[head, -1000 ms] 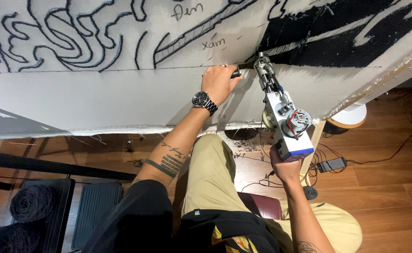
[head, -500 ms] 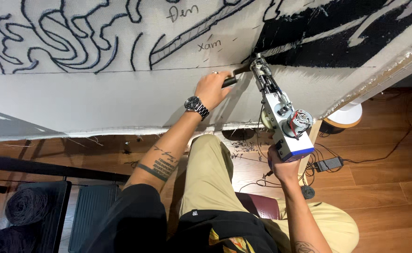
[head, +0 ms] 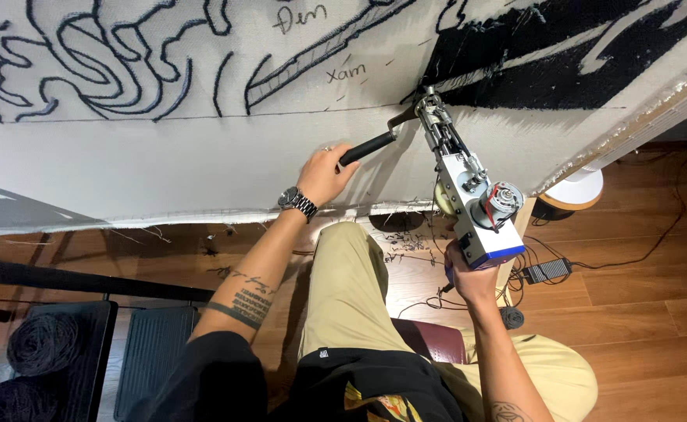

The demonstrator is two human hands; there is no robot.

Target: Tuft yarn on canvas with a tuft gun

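Head view.
A: What is held by the hands?
B: A tufting gun (head: 468, 187) is held. Its black side handle (head: 367, 147) is gripped by the left hand (head: 324, 173), and its blue bottom end is gripped by the right hand (head: 468, 277). Its metal tip is pressed on the big stretched cloth (head: 164, 168), at the edge of a black patch (head: 562, 78).
A: How much looks done?
B: A fuzzy black patch and some thick curly black lines are filled in. A lot of plain grey cloth is left bare, so much seems left to do.
A: What else is seen?
B: Yarn bits are scattered on the shiny wood floor (head: 640, 289), and dark yarn balls (head: 42, 344) are kept in a black crate
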